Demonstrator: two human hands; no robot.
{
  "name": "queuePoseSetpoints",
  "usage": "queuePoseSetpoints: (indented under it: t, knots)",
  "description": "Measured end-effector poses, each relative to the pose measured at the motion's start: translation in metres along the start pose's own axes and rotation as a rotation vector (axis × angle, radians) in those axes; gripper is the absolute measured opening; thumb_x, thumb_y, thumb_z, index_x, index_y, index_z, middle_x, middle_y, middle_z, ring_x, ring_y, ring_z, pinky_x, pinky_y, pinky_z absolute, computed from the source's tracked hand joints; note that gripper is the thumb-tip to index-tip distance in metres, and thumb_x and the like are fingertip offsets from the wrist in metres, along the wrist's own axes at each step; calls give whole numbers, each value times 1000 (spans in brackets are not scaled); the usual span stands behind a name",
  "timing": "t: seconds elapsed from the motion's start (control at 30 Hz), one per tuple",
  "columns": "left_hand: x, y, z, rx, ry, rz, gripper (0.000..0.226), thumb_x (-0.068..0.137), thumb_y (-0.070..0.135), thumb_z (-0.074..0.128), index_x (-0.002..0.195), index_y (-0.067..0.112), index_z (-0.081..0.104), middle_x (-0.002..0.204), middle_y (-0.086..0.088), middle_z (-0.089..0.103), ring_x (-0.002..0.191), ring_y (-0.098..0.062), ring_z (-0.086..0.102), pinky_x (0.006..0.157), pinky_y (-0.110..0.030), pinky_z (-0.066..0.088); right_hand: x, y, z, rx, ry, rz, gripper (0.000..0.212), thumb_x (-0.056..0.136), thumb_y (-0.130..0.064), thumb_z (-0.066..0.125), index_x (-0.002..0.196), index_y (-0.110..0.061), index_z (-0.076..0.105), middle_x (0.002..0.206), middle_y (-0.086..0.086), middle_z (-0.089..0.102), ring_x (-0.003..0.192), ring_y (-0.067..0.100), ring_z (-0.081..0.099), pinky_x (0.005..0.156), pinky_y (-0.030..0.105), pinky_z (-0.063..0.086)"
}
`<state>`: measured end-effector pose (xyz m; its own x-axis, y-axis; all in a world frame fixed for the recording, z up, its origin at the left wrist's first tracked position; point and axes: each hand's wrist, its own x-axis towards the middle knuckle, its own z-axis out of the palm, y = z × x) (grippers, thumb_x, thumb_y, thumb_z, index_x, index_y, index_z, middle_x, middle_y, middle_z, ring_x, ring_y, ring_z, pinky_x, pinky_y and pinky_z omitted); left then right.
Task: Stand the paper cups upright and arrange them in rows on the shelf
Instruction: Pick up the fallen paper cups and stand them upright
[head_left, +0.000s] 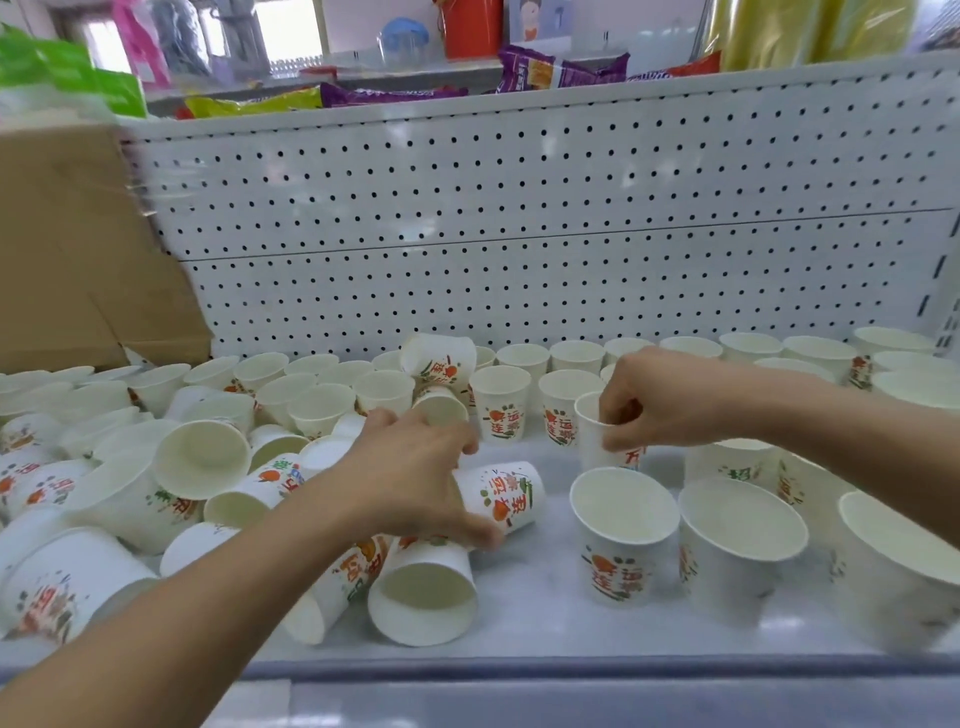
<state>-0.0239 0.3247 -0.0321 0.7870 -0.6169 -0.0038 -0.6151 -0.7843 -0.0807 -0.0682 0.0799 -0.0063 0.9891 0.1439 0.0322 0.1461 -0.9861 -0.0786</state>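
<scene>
**On the white metal shelf (545, 629): one cup in each grip**

Head view: white paper cups printed with orange fruit and green lettering cover most of the shelf. At the left they lie in a tumbled heap (197, 467), many on their sides with open mouths facing the camera. At the right and along the back, upright cups (623, 535) stand in rows, mouths up. The left hand (415, 478) extends over the middle, its grip curled round a toppled cup (506, 496) that lies on its side at the edge of the heap. The right hand (660, 400) extends from the right, its grip pinching the rim of a standing cup (597, 441) just behind the front row. A white perforated back panel (519, 208) rises behind the cups. A brown cardboard box (67, 249) sits at the left, and coloured snack packets (561, 67) lie above the panel.
</scene>
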Motion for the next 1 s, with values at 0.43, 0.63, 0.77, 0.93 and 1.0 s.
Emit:
queuePoseSetpoints:
  t: [0.43,0.63,0.77,0.93,1.0]
  knots:
    - [47,30,-21,-280,86,139,72,67,46,80,129,38,44,112,5,49,103,-16,49,83,-31,41,-18,8,-10,91,106,14,20,85,-39,67,94,-24,77,88,-14,73,77,0,63,72,25,55]
    - [66,51,-19,-173,67,128,86,64,53,82,130,21,38,130,1,53,101,-16,46,80,-30,39,-22,8,-10,106,50,2,26,86,-33,67,111,-23,71,104,-12,69,89,1,59,74,17,45]
    - [69,51,-19,-257,32,127,95,63,51,83,140,22,36,137,2,49,120,-18,48,89,-28,39,-20,6,-7,91,30,-16,29,88,-30,65,116,-24,67,111,-9,68,96,4,58,84,23,47]
    - [49,38,-26,-428,104,86,79,67,51,80,134,30,45,129,5,55,102,-12,57,90,-33,47,-22,-6,-13,55,113,-14,29,90,-31,63,117,-24,67,113,-9,66,99,7,58,84,23,45]
    - [25,27,-31,-535,197,57,66,71,53,76,128,32,51,122,9,58,95,-6,59,87,-32,49,-26,-19,-16,48,198,-24,29,90,-36,62,118,-28,65,113,-12,64,101,5,56,85,25,44]
